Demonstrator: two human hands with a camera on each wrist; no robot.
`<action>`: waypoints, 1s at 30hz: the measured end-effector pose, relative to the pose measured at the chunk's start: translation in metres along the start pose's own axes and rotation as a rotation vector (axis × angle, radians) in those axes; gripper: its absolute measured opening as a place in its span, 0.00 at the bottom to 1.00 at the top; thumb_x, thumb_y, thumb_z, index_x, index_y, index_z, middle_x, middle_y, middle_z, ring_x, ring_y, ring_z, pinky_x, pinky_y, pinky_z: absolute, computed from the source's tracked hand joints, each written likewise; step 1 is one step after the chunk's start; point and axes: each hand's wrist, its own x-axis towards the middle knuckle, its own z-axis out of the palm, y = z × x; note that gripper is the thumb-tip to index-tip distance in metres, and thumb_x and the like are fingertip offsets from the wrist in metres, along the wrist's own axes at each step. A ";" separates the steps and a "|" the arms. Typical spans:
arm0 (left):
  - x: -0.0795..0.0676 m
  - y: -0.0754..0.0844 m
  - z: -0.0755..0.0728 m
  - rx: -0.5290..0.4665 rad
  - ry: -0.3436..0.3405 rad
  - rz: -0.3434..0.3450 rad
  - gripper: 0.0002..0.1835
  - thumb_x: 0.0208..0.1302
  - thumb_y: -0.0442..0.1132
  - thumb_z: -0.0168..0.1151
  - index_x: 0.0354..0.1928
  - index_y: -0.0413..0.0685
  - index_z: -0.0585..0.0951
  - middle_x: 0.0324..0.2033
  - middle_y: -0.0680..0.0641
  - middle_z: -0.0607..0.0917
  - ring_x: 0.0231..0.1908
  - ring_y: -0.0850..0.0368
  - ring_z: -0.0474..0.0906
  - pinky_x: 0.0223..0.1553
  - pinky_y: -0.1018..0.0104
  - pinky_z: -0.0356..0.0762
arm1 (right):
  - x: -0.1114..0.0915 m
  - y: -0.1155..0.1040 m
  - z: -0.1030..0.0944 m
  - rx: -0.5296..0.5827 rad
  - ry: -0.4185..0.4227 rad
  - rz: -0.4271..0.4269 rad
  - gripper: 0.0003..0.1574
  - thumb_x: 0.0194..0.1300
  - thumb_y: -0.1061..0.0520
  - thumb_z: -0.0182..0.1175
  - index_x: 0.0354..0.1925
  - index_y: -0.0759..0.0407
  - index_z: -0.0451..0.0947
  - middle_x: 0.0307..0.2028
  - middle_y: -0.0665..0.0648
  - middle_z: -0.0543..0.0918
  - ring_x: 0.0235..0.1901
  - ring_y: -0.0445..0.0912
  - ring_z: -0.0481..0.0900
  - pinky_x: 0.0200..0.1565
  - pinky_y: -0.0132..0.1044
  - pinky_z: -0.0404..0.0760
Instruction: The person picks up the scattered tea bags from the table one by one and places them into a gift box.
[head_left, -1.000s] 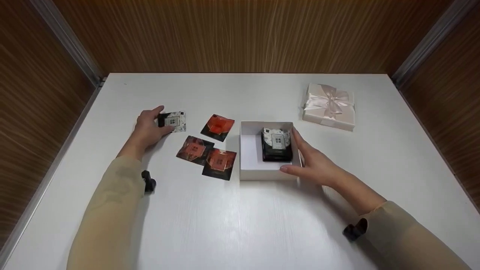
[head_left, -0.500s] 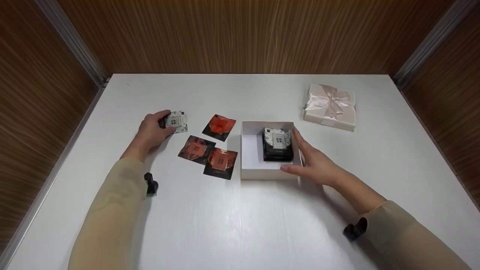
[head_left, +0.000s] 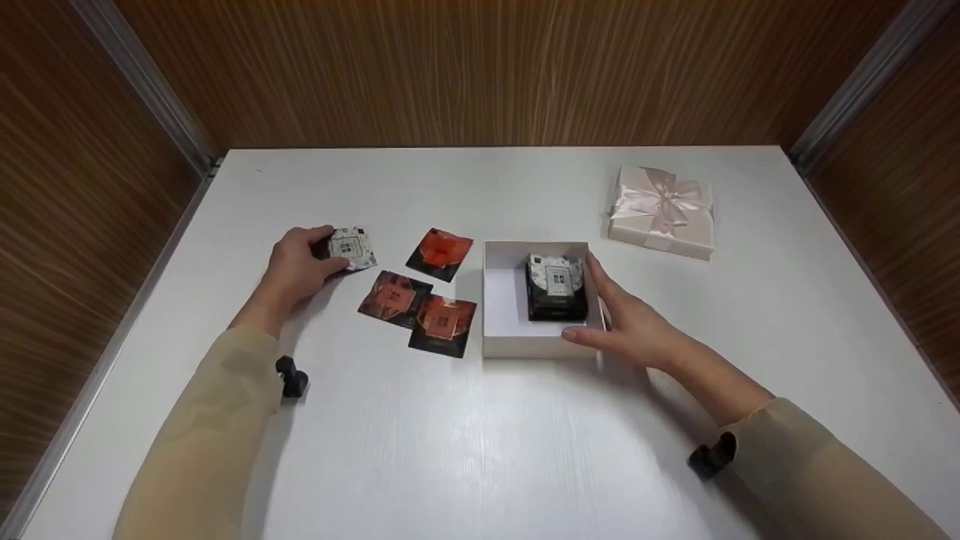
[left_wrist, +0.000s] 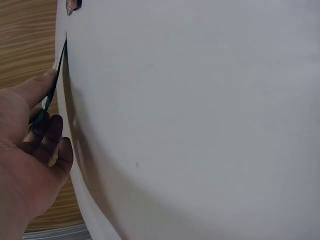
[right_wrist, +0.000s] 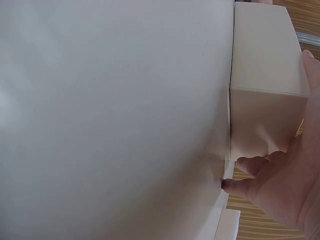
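On the table [head_left: 420, 450], an open box [head_left: 529, 348] was set near the middle, and a stack of sachets [head_left: 557, 291] was placed inside it, in its right half. The box was held at its right end by the right hand [head_left: 637, 328]. To the left of the box, three sachets were laid: a rear sachet [head_left: 439, 255], with a near-left sachet [head_left: 394, 296] and a near-right sachet [head_left: 442, 325] placed before it, overlapped at their edges. Farther left, an outer sachet [head_left: 354, 248] was pinched by the left hand [head_left: 296, 264]. Behind the box, to its right, a ribboned lid [head_left: 663, 212] was placed.
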 end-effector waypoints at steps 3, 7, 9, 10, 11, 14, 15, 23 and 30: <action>-0.004 0.003 -0.001 -0.039 0.016 0.026 0.35 0.75 0.34 0.66 0.80 0.41 0.66 0.70 0.30 0.67 0.70 0.38 0.67 0.73 0.47 0.64 | 0.000 0.000 0.000 0.007 -0.004 0.004 0.76 0.67 0.27 0.68 0.86 0.45 0.25 0.84 0.64 0.45 0.80 0.63 0.51 0.76 0.62 0.55; -0.009 0.010 -0.002 -0.101 0.015 0.032 0.31 0.76 0.33 0.63 0.78 0.44 0.70 0.67 0.33 0.71 0.65 0.43 0.71 0.67 0.51 0.71 | 0.000 0.000 0.000 0.001 -0.001 -0.001 0.77 0.67 0.27 0.67 0.86 0.45 0.25 0.84 0.65 0.45 0.80 0.64 0.52 0.76 0.62 0.56; -0.010 0.014 -0.002 -0.127 0.009 0.026 0.28 0.77 0.33 0.61 0.77 0.44 0.72 0.68 0.33 0.72 0.64 0.45 0.72 0.65 0.52 0.73 | 0.000 0.000 0.000 -0.005 -0.001 -0.006 0.77 0.67 0.27 0.67 0.86 0.46 0.25 0.84 0.65 0.46 0.80 0.64 0.52 0.76 0.63 0.56; -0.011 0.016 -0.003 -0.137 0.007 0.023 0.27 0.78 0.33 0.61 0.76 0.44 0.73 0.69 0.33 0.72 0.65 0.45 0.72 0.65 0.53 0.73 | 0.000 0.000 0.000 -0.005 0.000 -0.005 0.77 0.67 0.27 0.67 0.86 0.46 0.25 0.84 0.65 0.46 0.80 0.64 0.52 0.76 0.63 0.57; -0.012 0.019 -0.003 -0.139 0.008 0.023 0.26 0.78 0.33 0.60 0.75 0.43 0.74 0.69 0.33 0.71 0.66 0.45 0.72 0.66 0.54 0.73 | 0.000 0.000 0.000 -0.004 0.000 -0.004 0.77 0.67 0.27 0.67 0.86 0.45 0.25 0.84 0.65 0.46 0.80 0.64 0.52 0.76 0.62 0.57; -0.014 0.027 -0.004 -0.138 0.021 0.028 0.25 0.79 0.33 0.59 0.75 0.41 0.75 0.70 0.33 0.71 0.67 0.45 0.71 0.66 0.54 0.74 | 0.001 0.000 0.000 -0.010 0.000 -0.007 0.76 0.68 0.28 0.67 0.86 0.46 0.26 0.84 0.66 0.46 0.80 0.65 0.52 0.76 0.62 0.56; -0.014 0.030 -0.004 -0.128 0.029 0.036 0.25 0.79 0.34 0.59 0.74 0.41 0.75 0.70 0.33 0.71 0.67 0.45 0.71 0.66 0.54 0.73 | 0.001 0.000 0.000 -0.012 0.001 -0.008 0.76 0.68 0.28 0.67 0.86 0.47 0.26 0.84 0.66 0.46 0.80 0.65 0.52 0.76 0.63 0.56; -0.014 0.054 0.002 -0.061 0.146 0.179 0.24 0.76 0.34 0.62 0.71 0.38 0.78 0.56 0.37 0.79 0.55 0.46 0.76 0.55 0.57 0.74 | 0.002 0.001 0.000 -0.020 0.006 -0.016 0.76 0.68 0.29 0.67 0.87 0.49 0.27 0.83 0.67 0.46 0.80 0.65 0.52 0.77 0.61 0.55; -0.022 0.082 0.009 -0.062 0.185 0.277 0.24 0.75 0.35 0.65 0.70 0.39 0.79 0.52 0.40 0.80 0.52 0.48 0.76 0.52 0.58 0.75 | 0.001 0.001 0.000 -0.014 0.008 -0.017 0.76 0.68 0.29 0.67 0.86 0.49 0.27 0.84 0.67 0.45 0.80 0.65 0.52 0.77 0.61 0.55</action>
